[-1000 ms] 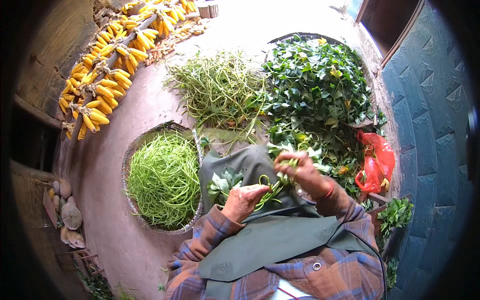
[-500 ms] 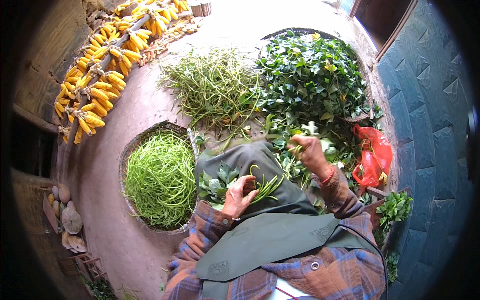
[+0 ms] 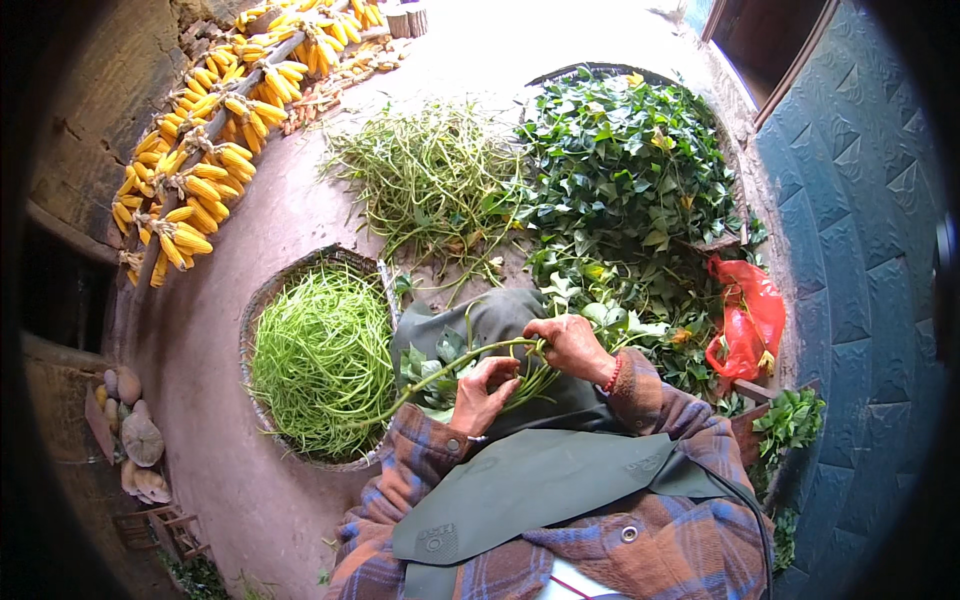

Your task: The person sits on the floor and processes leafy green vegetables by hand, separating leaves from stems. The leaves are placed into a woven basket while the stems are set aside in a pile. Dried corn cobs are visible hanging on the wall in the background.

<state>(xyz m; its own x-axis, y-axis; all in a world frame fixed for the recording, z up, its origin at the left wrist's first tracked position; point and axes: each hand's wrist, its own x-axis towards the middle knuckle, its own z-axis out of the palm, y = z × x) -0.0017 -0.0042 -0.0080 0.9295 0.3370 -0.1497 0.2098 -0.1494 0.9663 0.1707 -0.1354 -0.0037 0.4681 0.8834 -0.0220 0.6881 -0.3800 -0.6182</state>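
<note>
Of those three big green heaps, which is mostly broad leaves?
The rightmost heap, near the red bag: dark, broad and leafy. The bright-green heap at left and paler middle tangle look thin and stringy.

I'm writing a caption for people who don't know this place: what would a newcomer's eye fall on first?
Probably the bright yellow corn cobs bunched at the upper left, and the basket heaped with thin light-green stalks at centre-left. The red plastic bag stands out at the right, below the dark leafy heap. Near the middle, the right hand holds a long green stalk beside the left hand.
</note>
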